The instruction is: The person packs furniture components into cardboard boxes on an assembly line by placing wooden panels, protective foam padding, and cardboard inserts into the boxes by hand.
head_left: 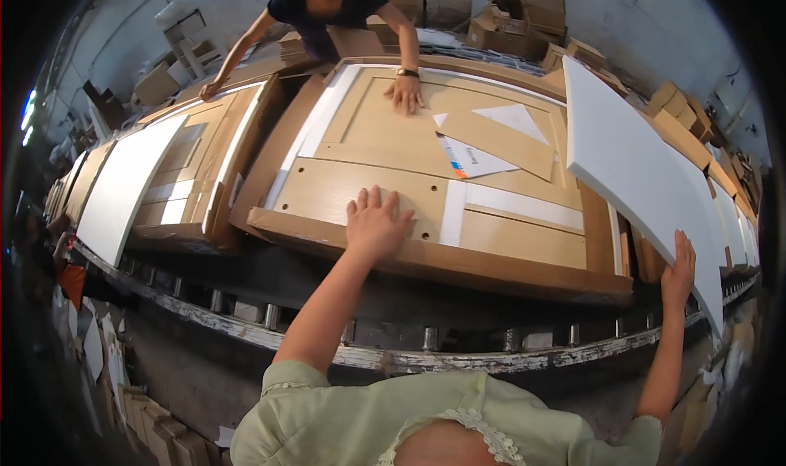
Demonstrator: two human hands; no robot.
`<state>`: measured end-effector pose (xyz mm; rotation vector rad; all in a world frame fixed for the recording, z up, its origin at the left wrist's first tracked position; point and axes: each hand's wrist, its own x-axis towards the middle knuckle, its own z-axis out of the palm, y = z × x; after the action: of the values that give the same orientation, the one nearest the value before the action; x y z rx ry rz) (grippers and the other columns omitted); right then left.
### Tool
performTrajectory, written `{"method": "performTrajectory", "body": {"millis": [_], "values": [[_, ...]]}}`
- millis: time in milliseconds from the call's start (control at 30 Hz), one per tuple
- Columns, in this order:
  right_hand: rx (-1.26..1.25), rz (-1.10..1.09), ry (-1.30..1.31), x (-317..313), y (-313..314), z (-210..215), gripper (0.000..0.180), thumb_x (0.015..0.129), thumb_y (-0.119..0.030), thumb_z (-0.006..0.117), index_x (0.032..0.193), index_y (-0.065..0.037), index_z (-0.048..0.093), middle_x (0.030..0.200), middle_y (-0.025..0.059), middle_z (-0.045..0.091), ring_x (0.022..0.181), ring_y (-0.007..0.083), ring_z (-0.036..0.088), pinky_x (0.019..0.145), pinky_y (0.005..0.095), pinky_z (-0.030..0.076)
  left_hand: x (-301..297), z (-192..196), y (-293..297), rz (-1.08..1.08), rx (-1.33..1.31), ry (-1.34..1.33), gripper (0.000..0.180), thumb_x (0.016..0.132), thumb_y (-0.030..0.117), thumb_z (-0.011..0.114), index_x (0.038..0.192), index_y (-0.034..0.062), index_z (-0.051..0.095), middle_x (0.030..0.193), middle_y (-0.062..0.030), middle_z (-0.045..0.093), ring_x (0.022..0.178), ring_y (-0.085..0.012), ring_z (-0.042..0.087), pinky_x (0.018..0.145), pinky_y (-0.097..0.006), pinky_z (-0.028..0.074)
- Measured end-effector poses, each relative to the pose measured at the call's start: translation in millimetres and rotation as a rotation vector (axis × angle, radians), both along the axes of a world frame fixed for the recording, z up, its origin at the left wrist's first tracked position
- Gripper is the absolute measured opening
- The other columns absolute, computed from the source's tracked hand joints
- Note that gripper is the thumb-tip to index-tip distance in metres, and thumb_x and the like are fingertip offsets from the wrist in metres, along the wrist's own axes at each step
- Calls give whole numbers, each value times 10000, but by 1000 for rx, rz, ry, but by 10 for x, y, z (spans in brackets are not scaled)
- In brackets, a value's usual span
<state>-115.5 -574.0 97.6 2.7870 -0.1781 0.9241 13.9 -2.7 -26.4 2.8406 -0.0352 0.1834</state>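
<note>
An open cardboard carton [442,261] in front of me holds light wood-coloured panels [360,189] with white foam strips [524,206] along them. My left hand [378,224] lies flat on the nearest panel, fingers spread. My right hand [678,271] has its fingers stretched out against the near edge of a large white sheet [634,159], which slants over the carton's right end. Any grip behind that edge is hidden. On the panels lie a thin tan strip [499,142] and a printed paper sheet [475,158].
Across the carton, a co-worker's hand [404,94] rests on the panels; the other touches a second carton [209,212] at left. Another white sheet [127,187] leans there. The cartons sit on a roller conveyor [385,358]. Cardboard boxes [524,24] are piled at the back.
</note>
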Motion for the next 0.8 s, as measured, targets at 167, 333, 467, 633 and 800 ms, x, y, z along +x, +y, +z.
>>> {"method": "performTrajectory", "body": {"millis": [167,333,467,633,800], "values": [[-43,-43,-104,319,-959,-116,697,763,120,519,1394,-163,424,1396,81,460,1286,327,412,1081,411,353,62,-66,86,22,52,-24,588,876,563,498,1327,187,524,1448,-138,406,1375,-306,307,1111,-427,228],[-87,-242,-81,710,-1665,-475,686,802,32,585,1409,-220,389,1416,38,437,1282,326,404,1078,402,364,33,-92,161,62,81,48,590,868,535,524,1350,195,506,1462,-91,400,1386,-270,296,1124,-407,221],[-82,-361,-8,932,-2097,-812,693,817,24,581,1424,-229,361,1429,34,420,1295,334,389,1082,415,361,94,-93,193,71,82,60,589,862,503,549,1351,179,502,1460,-91,403,1383,-269,300,1122,-405,228],[-32,-360,110,1099,-2438,-1232,726,801,40,580,1433,-226,343,1453,40,383,1317,337,362,1087,426,346,164,-61,301,70,18,16,538,840,441,616,1275,129,570,1387,-101,490,1313,-271,407,1080,-398,303],[-8,-456,333,1641,-1585,-968,706,786,-3,574,1435,-144,334,1459,163,340,1335,375,325,1100,453,290,94,-299,493,188,-151,-115,387,814,358,679,1105,101,668,1188,-105,628,1129,-288,561,965,-383,431]]}}
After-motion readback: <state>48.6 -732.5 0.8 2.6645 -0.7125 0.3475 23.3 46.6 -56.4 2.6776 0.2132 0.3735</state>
